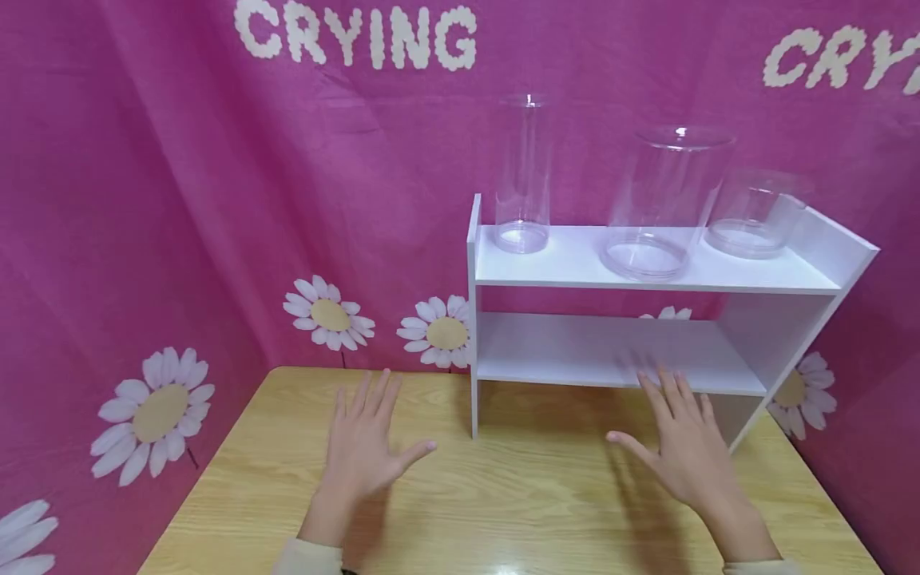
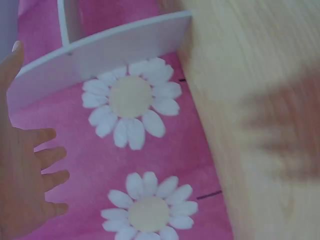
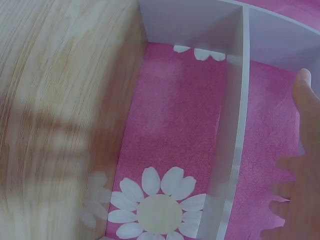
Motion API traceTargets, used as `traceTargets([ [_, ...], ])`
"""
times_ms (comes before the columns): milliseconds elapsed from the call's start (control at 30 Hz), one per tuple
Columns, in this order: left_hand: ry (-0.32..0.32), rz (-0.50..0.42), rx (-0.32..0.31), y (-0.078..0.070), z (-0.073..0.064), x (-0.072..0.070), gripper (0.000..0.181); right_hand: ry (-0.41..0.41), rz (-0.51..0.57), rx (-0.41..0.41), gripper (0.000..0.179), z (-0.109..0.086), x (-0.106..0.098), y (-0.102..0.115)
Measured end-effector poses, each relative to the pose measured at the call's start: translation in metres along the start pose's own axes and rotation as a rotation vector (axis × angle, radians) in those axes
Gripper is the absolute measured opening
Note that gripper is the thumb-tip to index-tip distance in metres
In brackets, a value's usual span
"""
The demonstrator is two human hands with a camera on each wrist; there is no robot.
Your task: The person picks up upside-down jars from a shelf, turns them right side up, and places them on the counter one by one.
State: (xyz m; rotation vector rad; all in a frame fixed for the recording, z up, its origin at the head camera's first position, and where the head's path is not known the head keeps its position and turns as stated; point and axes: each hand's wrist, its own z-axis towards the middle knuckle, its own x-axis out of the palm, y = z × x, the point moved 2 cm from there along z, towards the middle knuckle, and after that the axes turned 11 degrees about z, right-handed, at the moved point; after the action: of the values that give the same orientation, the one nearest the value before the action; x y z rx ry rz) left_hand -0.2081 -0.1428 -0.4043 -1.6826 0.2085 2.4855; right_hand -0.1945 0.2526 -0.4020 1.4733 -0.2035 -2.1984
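My left hand (image 1: 362, 447) hovers over the wooden table with its fingers spread and nothing in it. Fingers apart and holding nothing, my right hand (image 1: 686, 451) is in front of the white shelf (image 1: 618, 347). On the shelf's top board stand three clear containers: a tall narrow cylinder (image 1: 523, 176) at the left, a wide tall cylinder (image 1: 664, 200) in the middle, and a short wide one (image 1: 751, 216) at the right. The left wrist view shows the left hand (image 2: 25, 175) beside the shelf's side panel; in the right wrist view the right hand (image 3: 305, 170) is near the shelf boards.
The shelf stands at the back right of the wooden table (image 1: 489, 495). A pink curtain (image 1: 345, 176) with daisies and white lettering hangs behind and at both sides. Hand shadows fall on the table.
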Motion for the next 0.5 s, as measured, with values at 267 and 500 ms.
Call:
traceTargets([
  [267, 0.091, -0.138, 0.035, -0.019, 0.018, -0.011, 0.098, -0.004, -0.032, -0.013, 0.096, 0.004, 0.000, -0.008],
  [500, 0.106, -0.160, 0.064, -0.024, 0.031, -0.014, 0.095, -0.093, -0.009, -0.081, 0.093, 0.006, -0.008, -0.013],
])
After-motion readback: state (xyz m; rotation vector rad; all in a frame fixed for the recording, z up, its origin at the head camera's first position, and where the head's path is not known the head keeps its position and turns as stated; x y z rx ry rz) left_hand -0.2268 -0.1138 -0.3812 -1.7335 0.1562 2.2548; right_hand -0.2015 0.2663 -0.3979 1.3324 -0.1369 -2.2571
